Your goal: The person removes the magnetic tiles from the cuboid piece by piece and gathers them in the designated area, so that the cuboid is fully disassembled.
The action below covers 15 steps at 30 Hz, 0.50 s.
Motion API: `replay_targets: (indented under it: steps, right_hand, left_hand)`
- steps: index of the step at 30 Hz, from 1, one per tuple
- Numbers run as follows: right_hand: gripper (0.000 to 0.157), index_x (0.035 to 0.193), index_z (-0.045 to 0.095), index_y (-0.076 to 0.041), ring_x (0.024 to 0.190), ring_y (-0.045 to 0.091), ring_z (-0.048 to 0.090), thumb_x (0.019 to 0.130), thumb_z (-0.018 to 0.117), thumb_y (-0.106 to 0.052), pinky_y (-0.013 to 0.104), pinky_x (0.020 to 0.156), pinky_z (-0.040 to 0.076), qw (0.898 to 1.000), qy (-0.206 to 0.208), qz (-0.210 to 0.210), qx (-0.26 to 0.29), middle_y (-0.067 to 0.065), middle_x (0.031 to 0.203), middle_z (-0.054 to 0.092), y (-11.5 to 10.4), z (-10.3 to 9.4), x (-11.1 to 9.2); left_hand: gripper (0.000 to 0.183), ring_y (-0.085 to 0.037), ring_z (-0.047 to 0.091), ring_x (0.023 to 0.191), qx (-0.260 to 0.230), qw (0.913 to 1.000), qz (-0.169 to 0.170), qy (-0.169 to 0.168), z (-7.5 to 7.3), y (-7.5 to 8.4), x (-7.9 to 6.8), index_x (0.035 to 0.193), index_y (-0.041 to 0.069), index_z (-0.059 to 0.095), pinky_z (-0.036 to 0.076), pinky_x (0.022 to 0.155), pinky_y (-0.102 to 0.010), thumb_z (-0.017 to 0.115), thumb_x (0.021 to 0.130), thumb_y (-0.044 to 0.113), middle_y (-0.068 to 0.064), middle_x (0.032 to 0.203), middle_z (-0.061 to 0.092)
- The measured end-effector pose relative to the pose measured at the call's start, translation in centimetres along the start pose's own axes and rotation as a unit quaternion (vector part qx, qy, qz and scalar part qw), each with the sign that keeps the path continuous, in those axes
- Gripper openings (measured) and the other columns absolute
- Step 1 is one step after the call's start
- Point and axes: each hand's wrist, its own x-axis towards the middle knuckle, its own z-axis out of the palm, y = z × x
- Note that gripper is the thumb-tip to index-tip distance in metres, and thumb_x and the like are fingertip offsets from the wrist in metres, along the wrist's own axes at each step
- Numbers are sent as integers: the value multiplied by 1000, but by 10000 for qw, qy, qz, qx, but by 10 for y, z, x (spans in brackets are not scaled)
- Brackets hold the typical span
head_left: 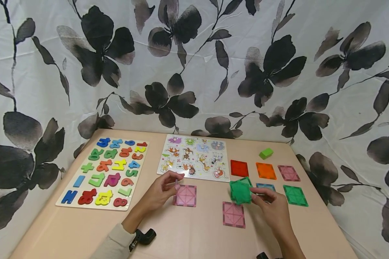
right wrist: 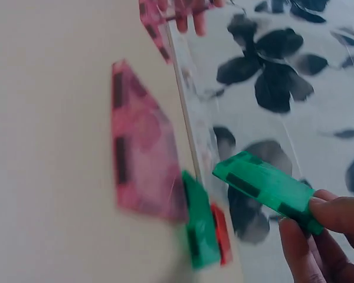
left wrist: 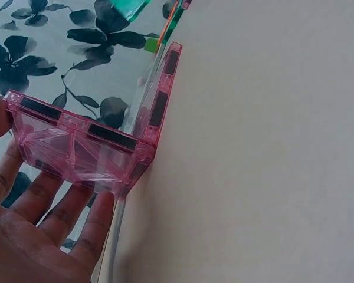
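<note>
My left hand point(head_left: 160, 190) pinches a pink magnetic tile point(left wrist: 76, 147) between thumb and fingers. That tile stands tilted up at the left edge of another pink tile point(head_left: 186, 196), which lies flat on the table; their edges appear to meet in the left wrist view. With thumb and fingers, my right hand point(head_left: 273, 208) grips a green magnetic tile point(right wrist: 265, 186) above the table. Behind it in the head view, a second green tile point(right wrist: 202, 227) lies partly covered. A further pink tile point(head_left: 234, 214) lies in front, and a blue tile point(head_left: 265, 187) is partly hidden by my right hand.
Red point(head_left: 239, 168), orange point(head_left: 266, 171), pink point(head_left: 289, 173) and green point(head_left: 295, 195) tiles lie at the right, with a green block point(head_left: 266, 153) behind them. A letter-and-number puzzle board point(head_left: 87, 178) occupies the left; an animal puzzle board point(head_left: 182, 142) lies at the back. A floral cloth hangs behind the table.
</note>
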Motion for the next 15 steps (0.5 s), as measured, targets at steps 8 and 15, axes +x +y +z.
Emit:
replay_targets:
  steps: [8, 15]
  right_hand:
    - [31, 127, 76, -1, 84, 6, 75, 96, 78, -4, 18, 77, 63, 9946, 410, 957, -2, 6, 116, 80, 37, -30, -23]
    - [32, 126, 76, 2, 82, 6, 79, 95, 78, -3, 18, 74, 63, 9877, 518, 1477, -67, 5, 109, 82, 54, -44, -37]
  left_hand:
    - [34, -47, 55, 141, 8, 10000, -54, -35, 0, 1, 0, 137, -6, 54, 52, 117, -41, 62, 105, 2, -29, 148, 57]
    - [33, -46, 56, 140, 37, 10000, -75, -32, -1, 0, 0, 136, -5, 55, 52, 116, -40, 63, 106, 5, -28, 147, 58]
